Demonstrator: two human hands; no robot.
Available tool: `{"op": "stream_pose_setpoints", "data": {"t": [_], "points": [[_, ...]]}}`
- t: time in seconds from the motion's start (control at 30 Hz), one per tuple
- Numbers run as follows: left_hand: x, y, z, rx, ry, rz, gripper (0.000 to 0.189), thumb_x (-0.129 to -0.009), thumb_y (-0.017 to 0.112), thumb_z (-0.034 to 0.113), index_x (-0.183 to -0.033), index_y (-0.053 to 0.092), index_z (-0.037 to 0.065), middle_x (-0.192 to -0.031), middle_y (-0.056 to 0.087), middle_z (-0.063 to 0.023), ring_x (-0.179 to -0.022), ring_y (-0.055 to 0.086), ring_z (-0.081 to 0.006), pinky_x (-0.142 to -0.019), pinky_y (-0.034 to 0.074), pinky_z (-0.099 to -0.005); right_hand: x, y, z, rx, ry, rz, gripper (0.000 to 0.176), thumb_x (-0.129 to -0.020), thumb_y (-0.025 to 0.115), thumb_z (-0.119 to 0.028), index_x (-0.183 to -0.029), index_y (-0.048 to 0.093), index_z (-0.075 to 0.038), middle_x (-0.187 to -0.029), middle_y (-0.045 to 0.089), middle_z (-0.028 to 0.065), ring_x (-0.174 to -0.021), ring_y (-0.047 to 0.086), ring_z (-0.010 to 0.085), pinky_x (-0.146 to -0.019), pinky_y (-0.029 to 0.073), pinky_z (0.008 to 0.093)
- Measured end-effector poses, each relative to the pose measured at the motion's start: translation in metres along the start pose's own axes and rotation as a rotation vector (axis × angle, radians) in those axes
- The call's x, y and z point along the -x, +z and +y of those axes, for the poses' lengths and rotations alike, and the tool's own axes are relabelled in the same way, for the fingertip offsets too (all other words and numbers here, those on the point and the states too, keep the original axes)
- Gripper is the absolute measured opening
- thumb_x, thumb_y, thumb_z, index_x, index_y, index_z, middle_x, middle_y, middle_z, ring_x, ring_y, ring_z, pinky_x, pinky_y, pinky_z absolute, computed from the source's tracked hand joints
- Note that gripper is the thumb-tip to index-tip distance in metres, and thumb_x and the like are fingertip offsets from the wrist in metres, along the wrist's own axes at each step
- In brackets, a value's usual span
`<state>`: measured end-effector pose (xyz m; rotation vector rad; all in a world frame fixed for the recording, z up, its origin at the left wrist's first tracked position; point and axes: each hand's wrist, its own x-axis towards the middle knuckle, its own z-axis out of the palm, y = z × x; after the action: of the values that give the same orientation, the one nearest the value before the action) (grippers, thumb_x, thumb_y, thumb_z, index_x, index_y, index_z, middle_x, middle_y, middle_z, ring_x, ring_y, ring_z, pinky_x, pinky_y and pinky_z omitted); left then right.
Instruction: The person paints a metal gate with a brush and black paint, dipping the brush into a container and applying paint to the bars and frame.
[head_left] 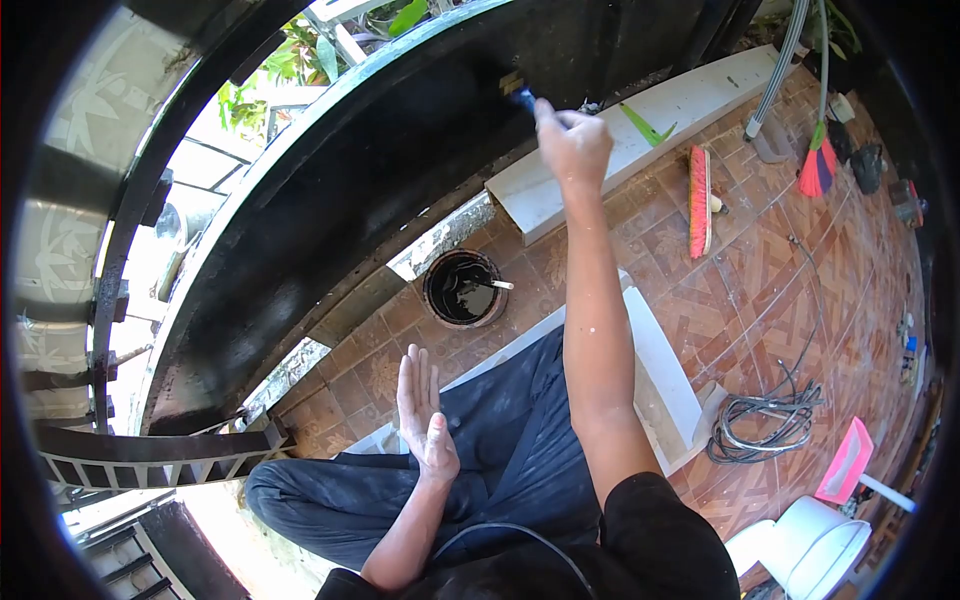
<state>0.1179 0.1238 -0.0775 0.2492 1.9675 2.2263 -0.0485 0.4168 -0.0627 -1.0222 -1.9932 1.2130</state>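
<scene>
My right hand (pixel 575 150) is closed around the blue handle of a paintbrush (pixel 524 97). The brush's bristle end is against or close to the dark, black-painted wall panel (pixel 400 130). My left hand (pixel 428 415) is raised above my crossed legs, fingers stretched out, with nothing in it and pale marks on the skin. Between my left hand and the panel, a round can of black paint (pixel 464 289) stands on the tiled floor, with a pale stick or handle (pixel 502 285) over its rim.
A white slab (pixel 545 195) runs along the panel's base. To the right are a pink brush head (pixel 700 203), a coiled cable (pixel 765 425), a pink dustpan (pixel 846 461), a white bucket (pixel 815 548) and a broom (pixel 818 168). Metal railing (pixel 190 468) curves at left.
</scene>
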Motion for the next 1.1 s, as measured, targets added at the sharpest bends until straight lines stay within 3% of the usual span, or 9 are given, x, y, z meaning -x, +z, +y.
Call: {"op": "stream_pose_setpoints", "data": {"t": [0.13,0.2,0.33,0.4,0.43,0.63,0.83,0.9,1.1], "points": [[-0.001,0.0,0.0,-0.03,0.012,-0.001,0.079,-0.084,0.052,0.039,-0.14,0.017,-0.004,-0.145,0.019,-0.0234,-0.136,0.019,-0.0352,-0.111,0.016,-0.0451,-0.012,0.004,0.002,-0.391,0.13,0.011,0.031,-0.075,0.068,-0.034,-0.07,0.071,-0.004,-0.062,0.064,0.0125,-0.067,0.063,0.0253,-0.064,0.046,0.036],[-0.002,0.001,0.0,-0.011,0.013,-0.007,0.077,-0.085,0.052,0.038,-0.14,0.017,-0.004,-0.145,0.019,-0.0233,-0.136,0.019,-0.0352,-0.111,0.015,-0.0452,-0.016,0.016,0.022,-0.51,0.129,-0.001,0.037,-0.077,0.068,-0.039,-0.071,0.07,-0.002,-0.048,0.043,-0.0023,-0.039,0.039,0.0097,-0.036,0.029,0.0237],[-0.006,-0.001,0.0,-0.001,0.018,-0.005,0.077,-0.084,0.052,0.038,-0.14,0.018,-0.003,-0.145,0.02,-0.0231,-0.136,0.02,-0.035,-0.111,0.015,-0.0451,-0.028,0.016,0.053,-0.13,0.145,-0.192,0.037,-0.075,0.068,-0.039,-0.074,0.071,-0.003,-0.056,0.058,0.0079,-0.048,0.055,0.0187,-0.046,0.043,0.0302],[-0.008,-0.005,-0.001,-0.022,0.015,-0.01,0.079,-0.083,0.053,0.039,-0.14,0.018,-0.003,-0.145,0.02,-0.0229,-0.135,0.02,-0.0348,-0.11,0.016,-0.0451,-0.027,0.015,0.062,0.284,0.091,-0.14,0.038,-0.074,0.067,-0.04,-0.081,0.071,-0.002,-0.083,0.067,0.0193,-0.086,0.064,0.0326,-0.08,0.047,0.0361],[-0.01,-0.007,0.0,-0.02,0.012,-0.002,0.079,-0.083,0.053,0.039,-0.14,0.018,-0.003,-0.145,0.02,-0.0229,-0.135,0.02,-0.0348,-0.11,0.016,-0.0451,-0.03,0.007,0.059,0.33,0.082,-0.183,0.038,-0.073,0.066,-0.039,-0.084,0.071,-0.002,-0.09,0.065,0.0218,-0.091,0.062,0.0376,-0.084,0.046,0.0399],[-0.03,-0.041,0.02,-0.084,0.142,0.058,0.084,-0.081,0.057,0.045,-0.14,0.02,-0.003,-0.144,0.021,-0.0237,-0.135,0.021,-0.0353,-0.11,0.015,-0.0459,-0.064,-0.006,0.042,0.614,-0.058,0.136,0.034,-0.074,0.065,-0.034,-0.081,0.07,0.0,-0.088,0.065,0.0221,-0.086,0.063,0.0378,-0.08,0.047,0.041],[-0.05,-0.039,0.021,-0.036,0.207,0.138,0.085,-0.081,0.057,0.048,-0.139,0.022,-0.002,-0.144,0.023,-0.0229,-0.134,0.023,-0.0354,-0.109,0.019,-0.0478,-0.018,0.027,0.038,0.467,-0.123,-0.292,0.035,-0.075,0.065,-0.03,-0.087,0.068,0.002,-0.084,0.066,0.0218,-0.08,0.064,0.0352,-0.074,0.048,0.0396],[-0.049,-0.044,0.021,-0.024,0.211,0.144,0.084,-0.081,0.056,0.048,-0.139,0.022,-0.002,-0.144,0.023,-0.0231,-0.134,0.023,-0.0355,-0.109,0.019,-0.0478,-0.009,0.013,0.038,0.316,0.025,-0.553,0.038,-0.075,0.067,-0.035,-0.085,0.068,0.002,-0.076,0.066,0.0197,-0.077,0.065,0.0268,-0.067,0.048,0.0374],[-0.052,-0.064,0.021,-0.006,0.234,0.227,0.08,-0.083,0.052,0.045,-0.139,0.021,-0.003,-0.143,0.023,-0.0236,-0.134,0.024,-0.0357,-0.109,0.02,-0.0476,-0.1,-0.014,0.089,0.304,0.144,-0.221,0.045,-0.078,0.065,-0.042,-0.075,0.067,0.003,-0.062,0.061,0.0137,-0.049,0.057,0.0214,-0.05,0.047,0.0367]]}}
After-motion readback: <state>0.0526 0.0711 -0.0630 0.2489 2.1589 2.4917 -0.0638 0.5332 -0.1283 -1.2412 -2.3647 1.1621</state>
